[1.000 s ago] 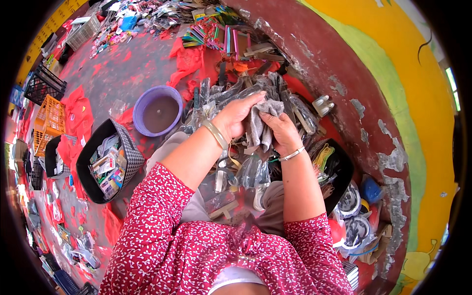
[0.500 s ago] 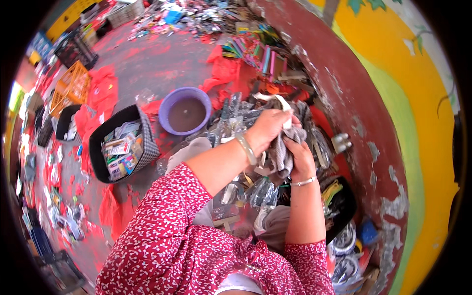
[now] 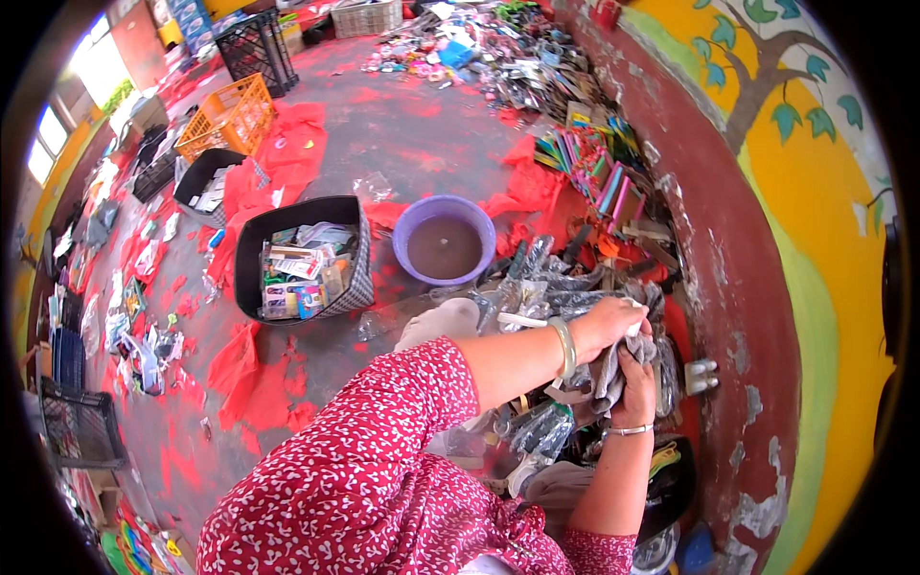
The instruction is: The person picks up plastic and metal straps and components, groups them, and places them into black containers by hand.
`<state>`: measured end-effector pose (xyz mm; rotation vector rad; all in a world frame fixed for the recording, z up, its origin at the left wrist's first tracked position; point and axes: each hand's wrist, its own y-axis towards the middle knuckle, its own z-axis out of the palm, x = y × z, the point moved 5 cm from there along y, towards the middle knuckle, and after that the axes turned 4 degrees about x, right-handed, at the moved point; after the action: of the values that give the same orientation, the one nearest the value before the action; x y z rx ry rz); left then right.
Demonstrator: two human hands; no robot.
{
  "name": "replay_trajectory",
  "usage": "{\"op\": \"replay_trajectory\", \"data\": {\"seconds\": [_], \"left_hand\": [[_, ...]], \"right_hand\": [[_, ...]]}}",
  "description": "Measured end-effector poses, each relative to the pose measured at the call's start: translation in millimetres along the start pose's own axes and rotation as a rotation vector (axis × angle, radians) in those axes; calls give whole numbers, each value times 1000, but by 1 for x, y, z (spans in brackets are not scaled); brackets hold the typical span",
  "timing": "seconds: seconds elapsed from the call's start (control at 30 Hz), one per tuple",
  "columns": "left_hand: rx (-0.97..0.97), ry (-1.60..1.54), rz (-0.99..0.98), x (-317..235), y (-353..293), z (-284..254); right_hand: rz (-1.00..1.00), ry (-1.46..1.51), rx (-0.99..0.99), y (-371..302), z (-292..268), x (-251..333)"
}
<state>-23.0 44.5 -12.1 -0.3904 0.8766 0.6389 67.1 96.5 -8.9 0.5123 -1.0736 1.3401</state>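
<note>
My left hand (image 3: 611,324) is closed around a slim white object (image 3: 633,327); only a small part shows between the fingers, so its kind is unclear. Just below, my right hand (image 3: 634,391) grips a crumpled grey cloth (image 3: 608,385) against it. The cloth hangs down between both hands. Beneath them spreads a pile of items in clear plastic wrapping (image 3: 546,428), with a pale strip (image 3: 522,320) beside my left wrist. Part of the pile is hidden by my arms.
A purple basin (image 3: 401,240) of murky water stands ahead, left of the pile. Further left are a checkered bin (image 3: 356,287) of packaged goods and an orange crate (image 3: 213,120). A peeling red wall (image 3: 719,307) runs along the right. Coloured sticks (image 3: 613,187) lie near it.
The view has swung left, so things appear further right. The white object stuck out in a curve above my left hand before; now mostly my fingers cover it. Both hands stay together at the cloth.
</note>
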Motion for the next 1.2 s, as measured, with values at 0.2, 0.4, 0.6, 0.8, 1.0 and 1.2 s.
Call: {"op": "replay_trajectory", "data": {"seconds": [0.2, 0.4, 0.6, 0.8, 1.0, 1.2], "left_hand": [[-1, 22, -26, -7, -7, -9], [-23, 67, -27, -15, -15, -13], [58, 96, 14, -22, -14, -10], [40, 165, 90, -21, -11, -17], [12, 250, 38, -31, -22, -10], [13, 166, 57, -28, -23, -6]], "right_hand": [[10, -25, 22, 0, 9, -3], [32, -103, 66, 7, 10, -8], [-148, 79, 315, 9, 28, 2], [-12, 3, 149, 25, 9, -11], [-35, 4, 67, 25, 7, -10], [-51, 2, -27, 22, 9, -6]]}}
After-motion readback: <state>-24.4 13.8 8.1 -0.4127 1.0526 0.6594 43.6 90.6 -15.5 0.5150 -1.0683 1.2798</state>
